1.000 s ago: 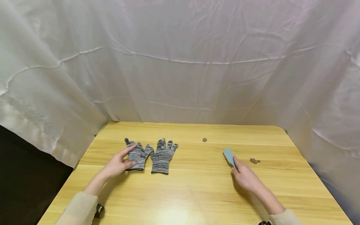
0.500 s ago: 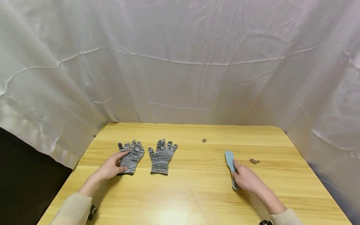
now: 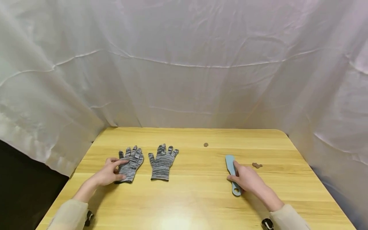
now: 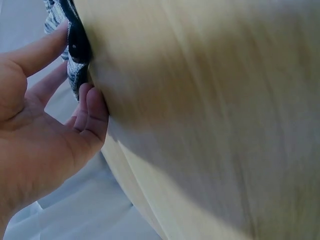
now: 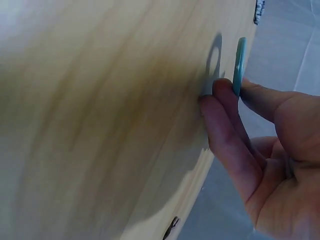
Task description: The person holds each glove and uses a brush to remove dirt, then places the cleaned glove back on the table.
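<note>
Two grey-and-black knit gloves lie on the table in the head view. My left hand point(image 3: 104, 174) rests on the left glove point(image 3: 132, 163), with thumb and index finger apart on it. In the left wrist view, the fingertips are at the dark cuff of that glove point(image 4: 78, 42). The right glove point(image 3: 163, 164) lies flat beside it, fingers spread and pointing away. My right hand point(image 3: 250, 179) grips a light-blue paddle-shaped tool point(image 3: 230, 163) by its handle, which has a hole at the near end. In the right wrist view, thumb and fingers pinch the tool point(image 5: 240, 62) close over the table.
A small round brown piece point(image 3: 205, 144) lies toward the back of the wooden table point(image 3: 189, 195). An irregular brown piece point(image 3: 256, 165) is just beyond my right hand. A pale curtain point(image 3: 184, 92) hangs behind the table and along its sides.
My left hand has moved left and toward me with the left glove, which now stands apart from the right one. The blue tool has turned in my right hand and its holed handle end now shows.
</note>
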Demonstrator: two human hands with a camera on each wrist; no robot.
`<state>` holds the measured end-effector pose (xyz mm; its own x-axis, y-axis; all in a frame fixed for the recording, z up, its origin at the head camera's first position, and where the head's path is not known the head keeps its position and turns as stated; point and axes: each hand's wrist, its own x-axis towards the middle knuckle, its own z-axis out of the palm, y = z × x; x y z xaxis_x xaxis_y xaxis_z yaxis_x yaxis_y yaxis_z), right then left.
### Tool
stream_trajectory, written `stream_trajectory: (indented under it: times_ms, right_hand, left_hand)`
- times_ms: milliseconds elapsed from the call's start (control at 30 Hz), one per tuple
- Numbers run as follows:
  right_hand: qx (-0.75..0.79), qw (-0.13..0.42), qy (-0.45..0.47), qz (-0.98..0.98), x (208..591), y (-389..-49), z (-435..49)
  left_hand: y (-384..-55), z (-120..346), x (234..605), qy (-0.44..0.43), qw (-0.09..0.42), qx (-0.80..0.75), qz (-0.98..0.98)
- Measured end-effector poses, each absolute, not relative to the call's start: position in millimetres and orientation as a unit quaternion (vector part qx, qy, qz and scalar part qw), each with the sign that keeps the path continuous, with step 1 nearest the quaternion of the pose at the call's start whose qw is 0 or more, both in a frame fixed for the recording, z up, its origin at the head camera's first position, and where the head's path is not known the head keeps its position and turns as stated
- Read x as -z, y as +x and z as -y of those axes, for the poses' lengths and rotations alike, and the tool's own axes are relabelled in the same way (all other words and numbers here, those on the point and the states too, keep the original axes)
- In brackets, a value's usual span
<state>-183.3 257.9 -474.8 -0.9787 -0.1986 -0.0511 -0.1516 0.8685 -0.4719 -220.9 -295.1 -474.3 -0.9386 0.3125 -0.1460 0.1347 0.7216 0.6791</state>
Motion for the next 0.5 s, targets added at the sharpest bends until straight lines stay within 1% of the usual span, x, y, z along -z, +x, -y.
stream_trajectory:
  times_ms: [267, 500]
  right_hand:
    - [0.193, -0.001, -0.102, -0.976, 474.2, -186.4, -253.2]
    - [0.215, 0.015, -0.093, -0.972, 470.5, -187.8, -256.6]
  left_hand:
    - [-218.1, 298.3, 472.9, 0.121, 0.122, -0.359, -0.917]
    - [-219.1, 296.9, 471.2, 0.119, 0.109, -0.357, -0.920]
